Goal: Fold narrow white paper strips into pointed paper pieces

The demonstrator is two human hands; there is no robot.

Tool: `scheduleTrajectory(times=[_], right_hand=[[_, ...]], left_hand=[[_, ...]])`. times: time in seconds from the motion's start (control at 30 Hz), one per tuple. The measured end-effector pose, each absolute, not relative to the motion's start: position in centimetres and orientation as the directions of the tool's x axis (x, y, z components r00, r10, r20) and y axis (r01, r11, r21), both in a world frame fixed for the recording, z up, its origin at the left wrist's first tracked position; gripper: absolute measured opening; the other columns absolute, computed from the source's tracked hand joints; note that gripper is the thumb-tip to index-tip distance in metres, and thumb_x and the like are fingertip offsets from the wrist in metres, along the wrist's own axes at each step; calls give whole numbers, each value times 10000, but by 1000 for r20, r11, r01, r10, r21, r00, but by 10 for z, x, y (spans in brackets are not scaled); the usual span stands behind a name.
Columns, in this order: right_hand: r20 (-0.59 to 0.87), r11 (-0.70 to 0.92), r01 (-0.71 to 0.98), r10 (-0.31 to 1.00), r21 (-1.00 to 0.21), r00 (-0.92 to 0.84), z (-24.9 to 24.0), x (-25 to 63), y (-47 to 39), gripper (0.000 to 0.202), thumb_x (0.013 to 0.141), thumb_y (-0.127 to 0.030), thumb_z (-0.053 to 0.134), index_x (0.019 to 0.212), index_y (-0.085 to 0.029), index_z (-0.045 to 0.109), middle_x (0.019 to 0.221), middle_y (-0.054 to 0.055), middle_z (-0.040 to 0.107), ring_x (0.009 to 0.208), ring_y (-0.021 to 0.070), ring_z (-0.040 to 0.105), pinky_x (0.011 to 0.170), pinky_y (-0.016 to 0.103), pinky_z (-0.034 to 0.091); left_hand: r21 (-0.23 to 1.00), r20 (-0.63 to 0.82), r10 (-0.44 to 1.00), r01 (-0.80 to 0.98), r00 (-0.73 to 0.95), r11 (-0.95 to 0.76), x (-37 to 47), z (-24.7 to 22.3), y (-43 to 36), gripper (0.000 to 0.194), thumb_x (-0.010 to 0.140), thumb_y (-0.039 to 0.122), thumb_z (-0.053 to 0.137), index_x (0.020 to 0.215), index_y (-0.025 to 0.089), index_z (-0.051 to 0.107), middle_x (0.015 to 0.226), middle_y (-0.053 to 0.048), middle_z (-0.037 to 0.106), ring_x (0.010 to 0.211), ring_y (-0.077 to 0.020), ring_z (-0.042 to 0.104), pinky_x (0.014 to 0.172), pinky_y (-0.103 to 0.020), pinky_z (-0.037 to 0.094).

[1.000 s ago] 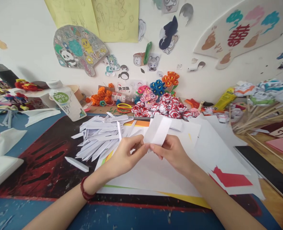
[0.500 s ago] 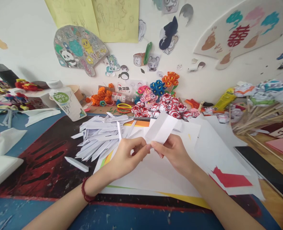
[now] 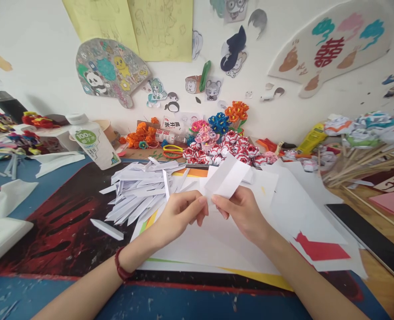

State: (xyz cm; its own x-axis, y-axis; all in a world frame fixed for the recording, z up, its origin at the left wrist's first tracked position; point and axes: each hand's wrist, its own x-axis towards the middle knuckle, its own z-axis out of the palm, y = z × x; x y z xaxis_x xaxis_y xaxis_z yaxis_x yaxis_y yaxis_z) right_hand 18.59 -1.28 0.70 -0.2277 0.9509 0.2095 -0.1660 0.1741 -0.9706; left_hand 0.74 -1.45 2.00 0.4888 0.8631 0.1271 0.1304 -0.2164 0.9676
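A creased white paper piece (image 3: 228,175) is pinched by its lower end between the thumb and fingers of my right hand (image 3: 242,211). Just left of it, my left hand (image 3: 186,211) has its thumb against its curled fingers; whether anything small is between them cannot be made out. A narrow gap separates the two hands. Beneath them lie white sheets (image 3: 217,249) over coloured ones. A pile of folded white paper strips (image 3: 137,189) is to the left, with one folded strip (image 3: 106,229) lying apart nearer the front.
A white bottle (image 3: 95,142) stands at the back left. Red and white paper flowers (image 3: 239,149) are heaped along the wall. At the right are a black phone (image 3: 370,240), a red paper piece (image 3: 322,250) and wooden sticks (image 3: 350,166).
My left hand has moved slightly left, away from the paper and my right hand's fingertips. My right hand still holds the paper in nearly the same place.
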Motion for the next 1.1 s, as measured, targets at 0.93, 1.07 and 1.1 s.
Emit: scheduleTrajectory(times=[0.93, 1.07, 1.1], right_hand=[[32, -5, -147, 969, -989, -246, 5, 187, -10, 254, 810, -394, 654, 820, -141, 637, 731, 32, 631, 638, 150, 570, 559, 264, 458], [23, -4, -186, 989, -983, -145, 4, 189, -7, 281, 798, -412, 672, 889, -146, 656, 811, 52, 671, 729, 192, 612, 643, 297, 487], [12, -14, -177, 989, -984, -147, 4, 189, -7, 288, 793, -414, 676, 891, -144, 659, 818, 56, 676, 734, 195, 614, 648, 299, 486]], left_hand=[[841, 215, 841, 344, 497, -418, 4, 22, -12, 330, 936, 300, 461, 652, 151, 544, 584, 28, 553, 571, -79, 479, 541, -188, 334], [800, 158, 848, 438, 505, -410, 8, 22, -13, 385, 941, 301, 427, 605, 150, 536, 552, 23, 552, 538, -83, 479, 539, -199, 334], [785, 161, 858, 464, 487, -411, 8, 21, -12, 404, 945, 314, 416, 593, 151, 528, 540, 23, 542, 527, -85, 470, 539, -205, 331]])
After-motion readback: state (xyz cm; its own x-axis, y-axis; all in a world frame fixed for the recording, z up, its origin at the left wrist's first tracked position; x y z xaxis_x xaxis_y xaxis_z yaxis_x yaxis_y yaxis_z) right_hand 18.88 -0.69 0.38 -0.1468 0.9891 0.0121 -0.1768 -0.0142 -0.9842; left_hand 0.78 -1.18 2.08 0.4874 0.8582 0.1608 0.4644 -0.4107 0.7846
